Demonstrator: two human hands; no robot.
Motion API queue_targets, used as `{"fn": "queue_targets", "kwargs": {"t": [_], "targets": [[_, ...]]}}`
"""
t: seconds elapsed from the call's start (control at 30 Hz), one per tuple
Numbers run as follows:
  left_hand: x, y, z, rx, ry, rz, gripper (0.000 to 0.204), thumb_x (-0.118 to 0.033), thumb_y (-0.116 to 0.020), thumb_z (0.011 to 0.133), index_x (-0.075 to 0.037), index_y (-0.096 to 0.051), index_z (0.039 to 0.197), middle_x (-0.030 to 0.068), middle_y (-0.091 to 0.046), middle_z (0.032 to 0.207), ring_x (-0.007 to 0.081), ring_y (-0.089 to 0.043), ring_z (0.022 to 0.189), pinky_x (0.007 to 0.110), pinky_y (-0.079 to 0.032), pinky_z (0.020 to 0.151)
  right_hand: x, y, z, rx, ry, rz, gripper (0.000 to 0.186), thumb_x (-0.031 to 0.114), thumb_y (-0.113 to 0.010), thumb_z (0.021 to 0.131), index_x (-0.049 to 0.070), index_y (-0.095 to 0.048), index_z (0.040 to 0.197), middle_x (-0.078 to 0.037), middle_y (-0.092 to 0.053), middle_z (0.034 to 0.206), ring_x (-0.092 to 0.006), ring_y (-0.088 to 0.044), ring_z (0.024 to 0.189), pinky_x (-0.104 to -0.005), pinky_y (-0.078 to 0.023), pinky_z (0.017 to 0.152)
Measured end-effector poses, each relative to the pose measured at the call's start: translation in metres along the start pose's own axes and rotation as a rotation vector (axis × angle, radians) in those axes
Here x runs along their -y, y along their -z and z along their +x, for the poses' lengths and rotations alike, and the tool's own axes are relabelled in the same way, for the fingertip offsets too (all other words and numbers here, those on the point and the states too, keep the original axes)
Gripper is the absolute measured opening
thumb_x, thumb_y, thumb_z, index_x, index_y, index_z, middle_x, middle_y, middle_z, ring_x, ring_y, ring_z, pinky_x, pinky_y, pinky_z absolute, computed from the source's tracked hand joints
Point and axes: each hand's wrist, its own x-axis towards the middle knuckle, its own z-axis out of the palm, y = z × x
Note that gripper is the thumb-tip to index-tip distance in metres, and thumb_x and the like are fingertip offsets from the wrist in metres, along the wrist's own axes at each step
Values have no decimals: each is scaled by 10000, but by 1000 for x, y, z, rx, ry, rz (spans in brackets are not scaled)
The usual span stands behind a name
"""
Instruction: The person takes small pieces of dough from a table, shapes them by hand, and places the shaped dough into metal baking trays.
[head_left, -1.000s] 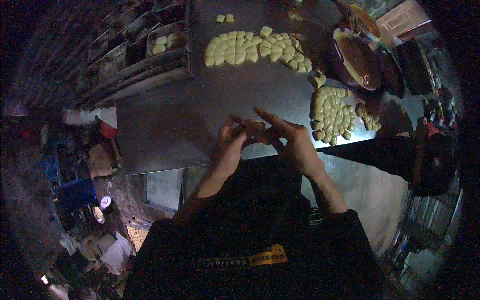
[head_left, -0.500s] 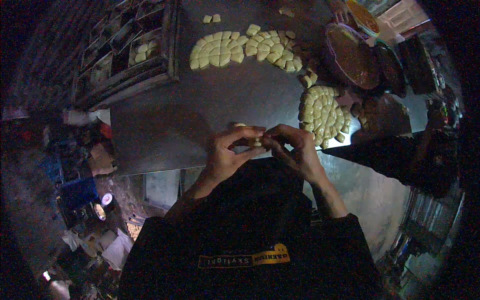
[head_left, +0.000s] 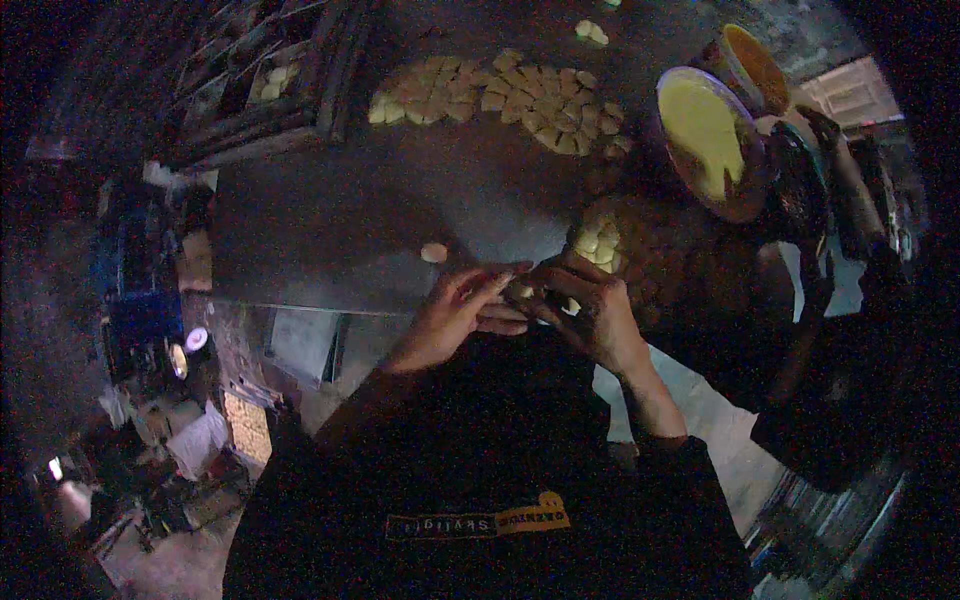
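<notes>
My left hand (head_left: 468,312) and my right hand (head_left: 592,305) meet above the near edge of the table (head_left: 300,230), fingertips pinched together. Between them is a small piece of dough (head_left: 522,291), mostly covered by fingers and dim. A pale bit, perhaps dough too, shows under the right fingers. Just beyond my left hand a round dough ball (head_left: 433,252) lies by itself on the table. Cut dough pieces (head_left: 600,243) sit beyond my right hand, most of them in shadow.
Two clusters of cut dough, one on the left (head_left: 425,92) and one on the right (head_left: 550,105), lie farther back. A divided wooden crate (head_left: 335,80) stands far left. At right are a basin with yellow contents (head_left: 705,140), an orange-filled tub (head_left: 755,65) and another person's arm (head_left: 850,175).
A dough ball now shows clear of my left hand on the table. The view has shifted, and light now falls on the basin while the right dough cluster has darkened. Another person's arms appear at right.
</notes>
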Motion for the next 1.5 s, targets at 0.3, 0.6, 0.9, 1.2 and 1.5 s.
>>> {"fn": "queue_targets", "kwargs": {"t": [0.3,0.6,0.9,1.2,1.5], "targets": [[19,-11,5,5,-282,567,528,-55,-746,847,12,-509,1313,140,-595,1268,220,-592,1173,379,-527,967,-15,6,7,211,-212,479,185,85,-712,830,46,-677,1007,-147,-651,1024,-332,-647,913,-407,-543,805],[64,64,28,-2,-286,-252,413,-287,-670,915,-56,-574,1244,76,-636,1161,176,-603,1051,340,-500,917,-1,-44,16,81,290,-208,397,89,-680,812,110,-650,1207,-137,-641,1140,-332,-581,1107,-439,-480,935],[28,89,53,-377,-331,378,460,-419,-404,1052,-107,-458,1385,35,-575,964,122,-549,783,243,-508,633,-99,-97,86,231,-271,803,308,14,-692,794,62,-677,1098,-116,-667,1119,-208,-655,976,-344,-539,811],[-1,138,101,-4,-550,1070,864,-174,-818,761,-135,-354,1489,134,-491,1415,278,-451,1315,420,-367,1096,-111,-116,91,-48,4,-37,357,99,-740,787,42,-640,1125,-154,-659,1080,-309,-648,1008,-384,-516,851],[21,134,128,131,-726,1404,829,-68,-852,642,-78,-481,1383,169,-503,1377,360,-478,1282,444,-370,1092,-186,-22,67,-590,-209,-484,230,91,-676,835,58,-676,1063,-132,-702,1020,-288,-684,829,-369,-540,679]]}}
